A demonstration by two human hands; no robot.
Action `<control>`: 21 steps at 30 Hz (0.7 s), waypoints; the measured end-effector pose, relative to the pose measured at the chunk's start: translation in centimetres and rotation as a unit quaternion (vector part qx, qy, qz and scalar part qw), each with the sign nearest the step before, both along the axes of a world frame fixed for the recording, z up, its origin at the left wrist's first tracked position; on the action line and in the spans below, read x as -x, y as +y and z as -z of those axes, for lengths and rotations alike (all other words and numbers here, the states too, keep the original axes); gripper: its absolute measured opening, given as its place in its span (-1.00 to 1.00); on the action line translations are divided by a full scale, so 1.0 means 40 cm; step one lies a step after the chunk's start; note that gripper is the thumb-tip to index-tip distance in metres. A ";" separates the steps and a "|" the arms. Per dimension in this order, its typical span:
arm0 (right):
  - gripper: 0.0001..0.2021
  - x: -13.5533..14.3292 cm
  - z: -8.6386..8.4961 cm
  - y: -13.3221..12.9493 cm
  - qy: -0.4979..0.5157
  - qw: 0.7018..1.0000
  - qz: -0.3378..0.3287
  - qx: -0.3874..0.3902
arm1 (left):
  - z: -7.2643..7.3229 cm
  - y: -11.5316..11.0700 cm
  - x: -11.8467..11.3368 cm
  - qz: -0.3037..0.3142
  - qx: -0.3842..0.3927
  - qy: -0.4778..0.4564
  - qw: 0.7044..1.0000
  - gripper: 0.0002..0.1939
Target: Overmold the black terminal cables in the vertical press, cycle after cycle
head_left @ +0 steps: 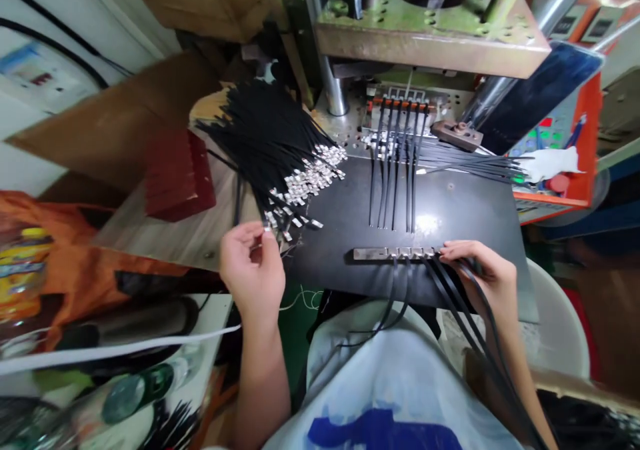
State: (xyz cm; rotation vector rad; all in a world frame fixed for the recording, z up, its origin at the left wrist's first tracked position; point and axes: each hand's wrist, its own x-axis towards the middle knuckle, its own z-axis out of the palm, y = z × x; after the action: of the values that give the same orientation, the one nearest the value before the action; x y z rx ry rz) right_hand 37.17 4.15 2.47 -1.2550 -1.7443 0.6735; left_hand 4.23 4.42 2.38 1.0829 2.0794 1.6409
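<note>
My left hand [253, 267] pinches a black cable by its small silver connector [267, 227], beside the near edge of a large pile of black cables [275, 123] with silver connector ends. The fingers of my right hand [480, 270] are closed at the right end of a slotted metal bar [370, 254], on a black cable [493, 310] there. Several black cables run from the bar's slots toward my lap. The bar lies near the front of the dark metal table [330, 203]. What exactly the right fingertips press is partly hidden.
A press with a thick upper plate [430, 47] stands behind the table. Under it a fixture [400, 110] holds several black cables. More cables [465, 160] lie to its right, by an orange bin [555, 203]. A dark red block [180, 177] stands at left.
</note>
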 end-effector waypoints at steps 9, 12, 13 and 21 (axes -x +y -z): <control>-0.83 0.027 -0.027 0.026 -0.135 0.990 -0.027 -0.016 | -0.055 -0.064 -0.122 0.372 -0.195 -0.011 0.907 -0.84; -0.81 0.019 -0.019 0.032 -0.083 0.995 -0.042 0.020 | -0.030 -0.034 -0.165 0.436 -0.116 0.242 0.859 -0.80; -0.82 0.017 -0.015 0.031 -0.066 0.997 -0.041 0.023 | -0.024 -0.024 -0.176 0.433 -0.096 0.267 0.856 -0.84; -0.87 0.018 0.008 0.019 -0.060 0.997 -0.050 0.014 | -0.066 0.019 -0.212 0.426 0.085 0.289 0.853 -0.83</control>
State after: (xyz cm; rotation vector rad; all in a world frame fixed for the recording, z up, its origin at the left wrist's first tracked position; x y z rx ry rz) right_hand 36.44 4.89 2.16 -1.2554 -1.9138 0.6942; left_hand 12.69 5.19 5.01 2.1940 1.5297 0.7186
